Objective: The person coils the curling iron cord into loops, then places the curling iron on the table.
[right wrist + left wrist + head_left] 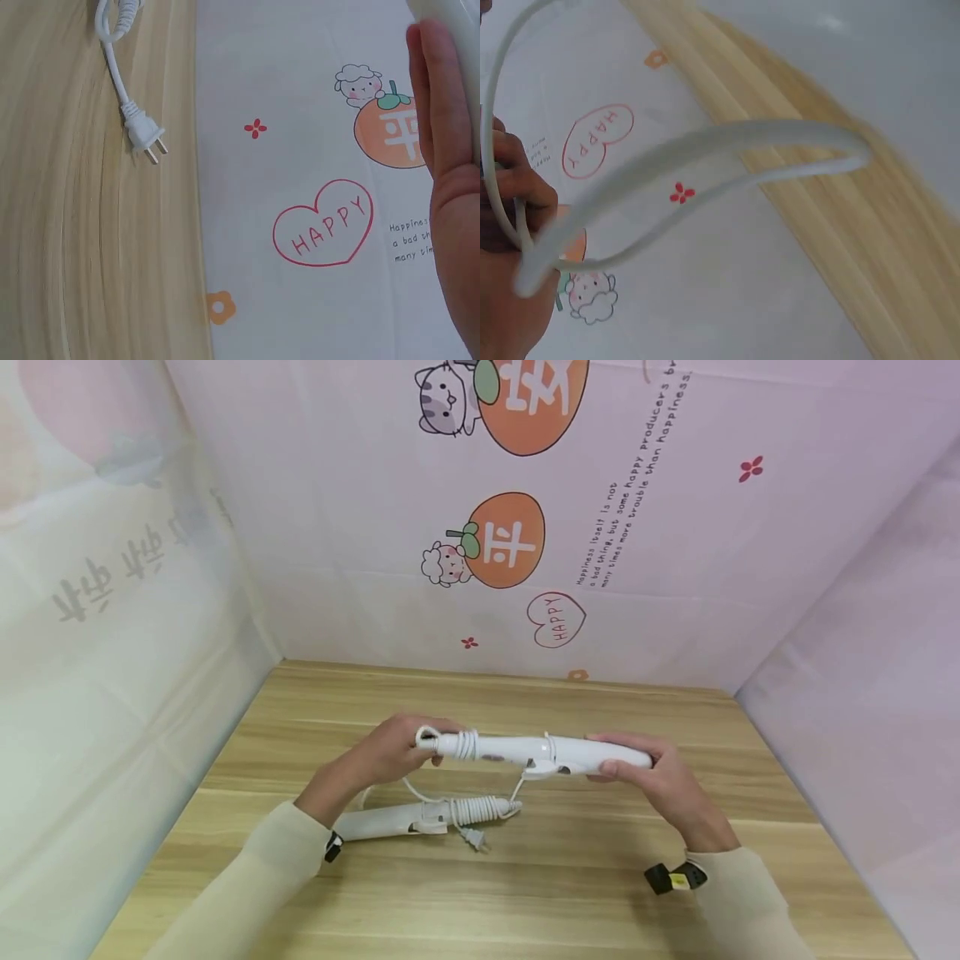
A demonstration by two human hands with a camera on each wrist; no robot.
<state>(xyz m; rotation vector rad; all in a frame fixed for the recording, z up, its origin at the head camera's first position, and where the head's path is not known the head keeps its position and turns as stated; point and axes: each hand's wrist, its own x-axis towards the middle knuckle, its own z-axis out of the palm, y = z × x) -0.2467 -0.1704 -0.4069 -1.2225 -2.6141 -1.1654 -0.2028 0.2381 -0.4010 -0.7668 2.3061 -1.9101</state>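
A white wand-shaped appliance, apparently a curling iron (517, 750), is held level above the table with a small lever at its middle. My right hand (660, 772) grips its thick end, thumb in front and fingers behind. At the thin end, where several turns of cord are wound, my left hand (393, 747) pinches the white power cord (705, 146), which loops out large in the left wrist view. Under them, a second white curling iron (382, 821) lies on the table, its cord wound round one end. A two-pin plug (474, 838) sticks out beside it.
The wood-grain table (600, 893) is bounded by a printed white cloth (360, 527) at the back and plain-looking cloth sides (862, 677). Loose cord hangs between the held iron and the lower one. Black wrist straps (675, 878) sit at both sleeves.
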